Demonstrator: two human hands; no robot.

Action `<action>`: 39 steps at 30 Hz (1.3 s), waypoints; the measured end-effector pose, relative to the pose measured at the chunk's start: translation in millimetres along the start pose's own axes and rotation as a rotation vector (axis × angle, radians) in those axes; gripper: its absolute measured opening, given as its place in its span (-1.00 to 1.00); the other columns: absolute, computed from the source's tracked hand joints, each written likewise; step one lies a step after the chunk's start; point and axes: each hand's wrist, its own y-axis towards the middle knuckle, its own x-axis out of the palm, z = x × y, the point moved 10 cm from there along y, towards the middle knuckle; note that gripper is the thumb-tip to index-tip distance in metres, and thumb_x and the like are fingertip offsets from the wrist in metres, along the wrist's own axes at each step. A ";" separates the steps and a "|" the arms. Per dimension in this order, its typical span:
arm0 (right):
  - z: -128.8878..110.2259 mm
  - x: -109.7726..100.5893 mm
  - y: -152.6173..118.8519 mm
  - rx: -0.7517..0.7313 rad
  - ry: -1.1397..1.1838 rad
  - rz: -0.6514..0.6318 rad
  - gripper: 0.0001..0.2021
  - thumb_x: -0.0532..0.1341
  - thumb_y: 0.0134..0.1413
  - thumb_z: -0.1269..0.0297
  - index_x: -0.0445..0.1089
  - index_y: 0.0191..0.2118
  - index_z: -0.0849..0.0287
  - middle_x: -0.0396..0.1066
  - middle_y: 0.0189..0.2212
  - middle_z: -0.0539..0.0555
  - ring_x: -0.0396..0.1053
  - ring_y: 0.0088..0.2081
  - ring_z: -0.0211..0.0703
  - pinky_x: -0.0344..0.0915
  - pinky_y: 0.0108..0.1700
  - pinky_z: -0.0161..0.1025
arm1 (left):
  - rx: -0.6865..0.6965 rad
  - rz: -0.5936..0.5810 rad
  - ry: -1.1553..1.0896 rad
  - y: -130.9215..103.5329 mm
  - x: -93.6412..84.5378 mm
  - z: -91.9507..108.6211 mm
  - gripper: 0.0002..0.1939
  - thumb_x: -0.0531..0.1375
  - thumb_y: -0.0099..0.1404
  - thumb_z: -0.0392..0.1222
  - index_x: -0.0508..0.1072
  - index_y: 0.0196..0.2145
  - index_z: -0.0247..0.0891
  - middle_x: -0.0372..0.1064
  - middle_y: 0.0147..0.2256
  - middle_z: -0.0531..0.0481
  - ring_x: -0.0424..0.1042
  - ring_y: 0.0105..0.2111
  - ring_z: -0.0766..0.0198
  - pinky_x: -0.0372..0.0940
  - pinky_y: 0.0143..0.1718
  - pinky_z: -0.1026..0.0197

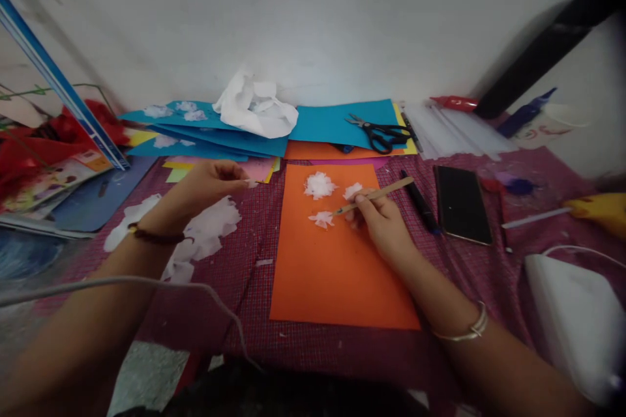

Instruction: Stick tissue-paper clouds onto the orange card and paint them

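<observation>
An orange sheet of paper [337, 280] lies flat on the table with white tufts of torn tissue on it. The fullest tuft [319, 186] sits near its top; a smaller one [353, 191] is partly behind my right hand. My right hand [374, 212] grips a flat wooden stick [394, 187], whose lower tip touches a third tissue tuft [321, 219]. To the left of the sheet, my left hand [225, 177] is raised above the table, thumb and fingers pinched on a small white tissue piece [250, 183]. Beneath that arm lie loose white tissue pieces [210, 231].
Behind the sheet are blue papers [337, 120], crumpled white tissue [257, 107] and black-handled scissors [379, 132]. On the right lie a black marker [420, 202], a phone [463, 204] and a white device [577, 319]. A grey cable [147, 281] crosses the left foreground.
</observation>
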 end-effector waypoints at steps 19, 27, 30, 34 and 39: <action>-8.9 12.4 -5.1 -0.028 0.059 -0.077 -0.72 0.13 0.19 0.00 0.32 -0.25 0.13 0.38 -0.56 -0.08 0.26 -0.62 -0.36 0.19 -0.55 -0.33 | -0.082 -0.348 -0.303 -28.1 89.4 25.9 -0.85 0.25 0.18 -0.08 0.45 -0.40 -0.20 0.49 -0.40 0.01 0.45 -0.39 0.26 0.31 -0.37 0.24; -21.0 34.8 -18.6 0.007 0.179 -0.203 -0.78 0.26 0.09 0.13 0.29 -0.21 0.09 0.46 -0.35 -0.02 0.33 -0.46 -0.34 0.28 -0.40 -0.31 | -0.134 -0.605 -0.432 -46.8 145.3 52.3 -0.85 0.19 0.26 -0.08 0.39 -0.33 -0.20 0.33 -0.60 0.13 0.23 -0.67 0.41 0.09 -0.67 0.35; -20.0 40.3 -21.0 0.027 0.180 -0.254 -0.77 0.33 -0.02 0.18 0.29 -0.30 0.11 0.38 -0.36 -0.04 0.31 -0.40 -0.31 0.26 -0.35 -0.29 | -0.104 -0.654 -0.480 -50.6 160.3 63.1 -0.84 0.18 0.26 -0.08 0.40 -0.37 -0.22 0.37 -0.52 0.08 0.31 -0.61 0.40 0.18 -0.60 0.34; -21.7 33.2 -19.0 0.006 0.107 -0.222 -0.83 0.30 -0.04 0.27 0.27 -0.37 0.12 0.28 -0.46 -0.08 0.24 -0.43 -0.31 0.19 -0.37 -0.28 | -0.111 -0.612 -0.525 -49.4 162.4 62.0 -0.88 0.23 0.17 -0.16 0.38 -0.33 -0.21 0.40 -0.47 0.07 0.36 -0.54 0.37 0.25 -0.52 0.31; -25.8 24.8 -15.6 0.001 0.052 -0.168 -0.85 0.26 -0.05 0.29 0.25 -0.38 0.11 0.25 -0.49 -0.10 0.18 -0.46 -0.31 0.14 -0.40 -0.29 | -0.084 -0.509 -0.447 -40.2 145.1 57.7 -0.75 0.22 0.18 -0.07 0.39 -0.19 -0.19 0.26 -0.56 0.14 0.19 -0.61 0.39 0.09 -0.59 0.32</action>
